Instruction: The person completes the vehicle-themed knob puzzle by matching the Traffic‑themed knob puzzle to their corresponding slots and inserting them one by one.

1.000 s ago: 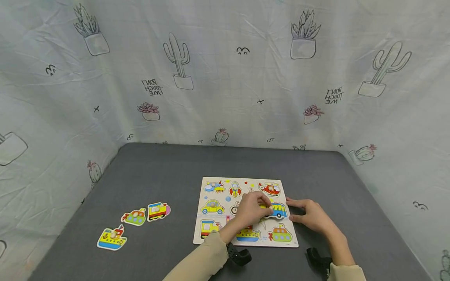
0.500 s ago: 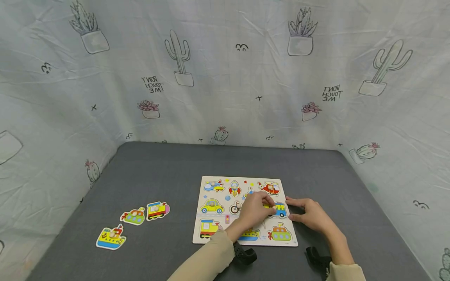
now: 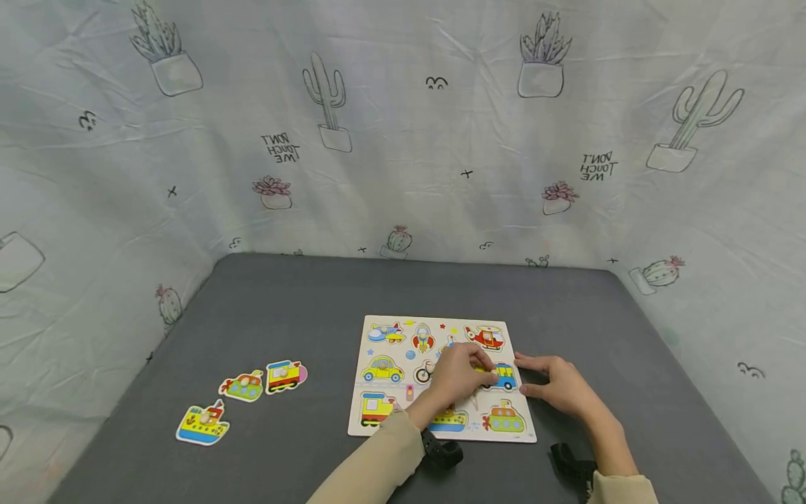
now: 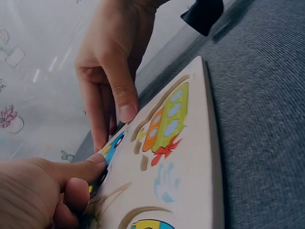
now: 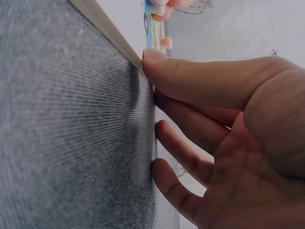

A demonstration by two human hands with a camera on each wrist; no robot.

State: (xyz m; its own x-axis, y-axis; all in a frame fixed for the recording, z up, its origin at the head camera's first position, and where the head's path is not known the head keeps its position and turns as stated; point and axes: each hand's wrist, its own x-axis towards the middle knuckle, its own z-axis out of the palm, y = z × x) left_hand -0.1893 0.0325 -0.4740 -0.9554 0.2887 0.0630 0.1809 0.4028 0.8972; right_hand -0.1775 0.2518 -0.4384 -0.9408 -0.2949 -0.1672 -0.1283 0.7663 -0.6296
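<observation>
My left hand (image 3: 456, 378) reaches over a wooden peg puzzle board (image 3: 527, 434) and pinches the bus puzzle piece (image 3: 506, 378) between thumb and fingers. The bus lies at its spot in the middle row, its left part hidden by the fingers. My right hand (image 3: 557, 385) touches the board's right edge with thumb and forefinger. In the right wrist view its thumb (image 5: 190, 78) lies at the board's corner edge, other fingers spread loosely. The left wrist view shows the submarine recess (image 4: 167, 121) beside both hands.
Left of the board lie three loose pieces: a boat (image 3: 203, 423), a submarine (image 3: 242, 386) and a train (image 3: 285, 376). Knobbed pieces such as the car (image 3: 383, 369) and helicopter (image 3: 486, 338) sit in the board. A patterned curtain (image 3: 403, 140) hangs behind the grey table (image 3: 302, 294).
My left hand has shifted slightly right with the bus piece, which now sits flatter and more squarely at its spot. My right hand has stayed at the board's edge.
</observation>
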